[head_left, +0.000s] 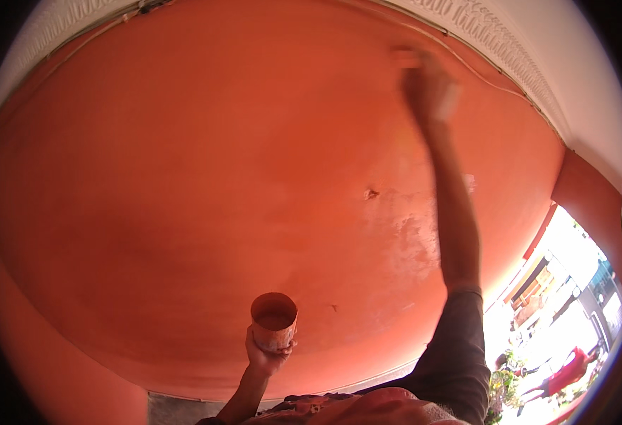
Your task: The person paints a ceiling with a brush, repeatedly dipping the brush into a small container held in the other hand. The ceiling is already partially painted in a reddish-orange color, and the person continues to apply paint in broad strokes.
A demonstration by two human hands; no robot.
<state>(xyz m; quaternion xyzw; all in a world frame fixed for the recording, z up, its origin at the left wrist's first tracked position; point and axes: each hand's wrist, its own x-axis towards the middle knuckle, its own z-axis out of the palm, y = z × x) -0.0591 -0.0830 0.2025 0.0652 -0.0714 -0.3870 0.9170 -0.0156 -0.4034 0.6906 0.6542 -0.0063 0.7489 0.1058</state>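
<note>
My left hand [267, 360] is wrapped round the lower part of a round paint can [274, 340], low in front of my body. The can stands nearly upright; its open top shows a dark reddish inside, and its outside is smeared with paint. High up to the right, my right hand [432, 92] reaches to the orange-red wall [219, 170]. Motion smears this hand, but its fingers look closed round a small paintbrush [406, 59], whose orange end lies near the wall. The wall shows darker, wet-looking orange in its middle.
A small hole [372, 193] and a pale, flaking patch [417, 230] mark the wall beside my right forearm. Cables [481, 78] run under the white moulded cornice [498, 46]. At the lower right, a bright opening shows plants [503, 393] and a person in red [569, 370].
</note>
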